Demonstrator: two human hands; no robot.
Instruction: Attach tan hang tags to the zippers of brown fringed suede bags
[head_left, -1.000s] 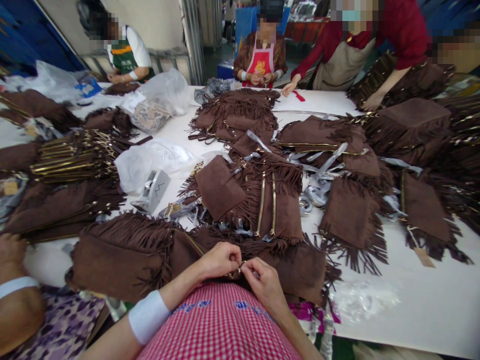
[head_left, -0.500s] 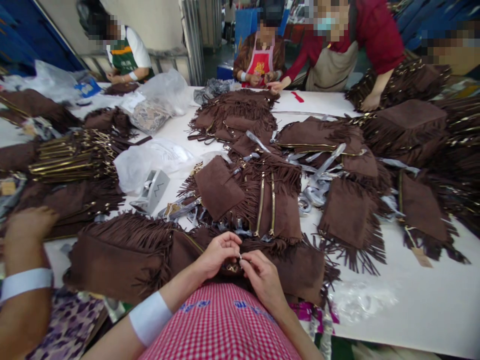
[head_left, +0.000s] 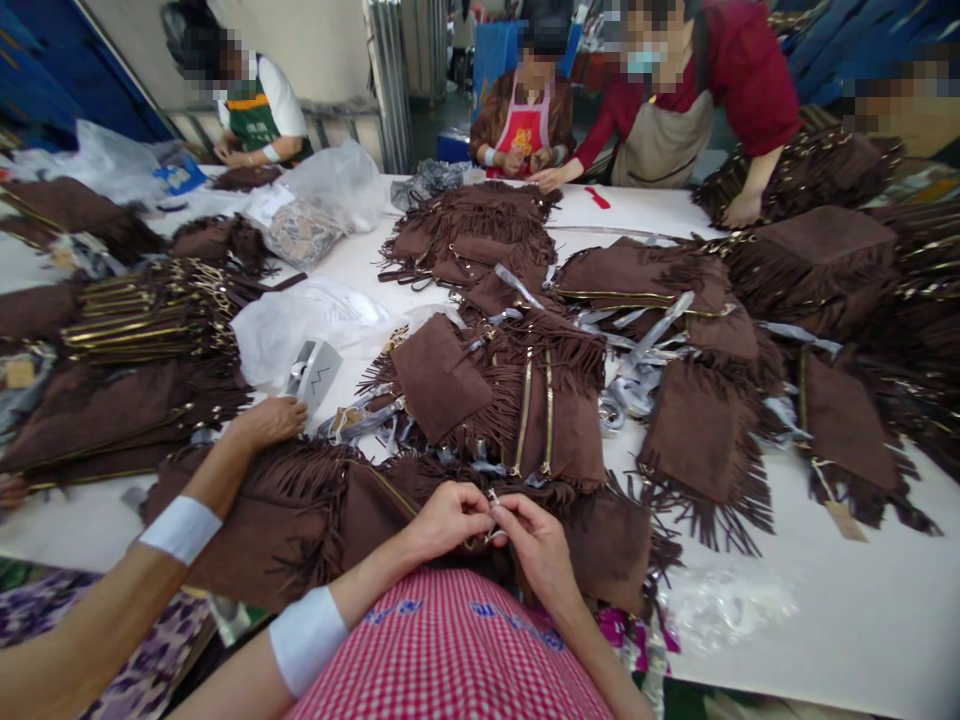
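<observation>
Close together in front of the checkered apron are my left hand [head_left: 452,517] and my right hand [head_left: 534,535]. Both pinch a small metal clasp [head_left: 493,500] between thumb and fingers. Under them lies a brown fringed suede bag [head_left: 600,535], partly hidden by my hands and the apron. To the left, another brown bag [head_left: 262,530] with long fringe touches my left forearm. Just beyond my hands a brown bag [head_left: 574,430] shows two gold zippers.
From the left, a co-worker's hand [head_left: 276,420] reaches to a grey metal dispenser [head_left: 319,372]. Piled fringed bags [head_left: 694,425] and clear plastic [head_left: 300,320] cover much of the white table [head_left: 847,620]. Three people work across it.
The co-worker's arm at left has stretched forward and right to the grey dispenser. My hands have shifted slightly right, with the clasp tilted upward between them.
</observation>
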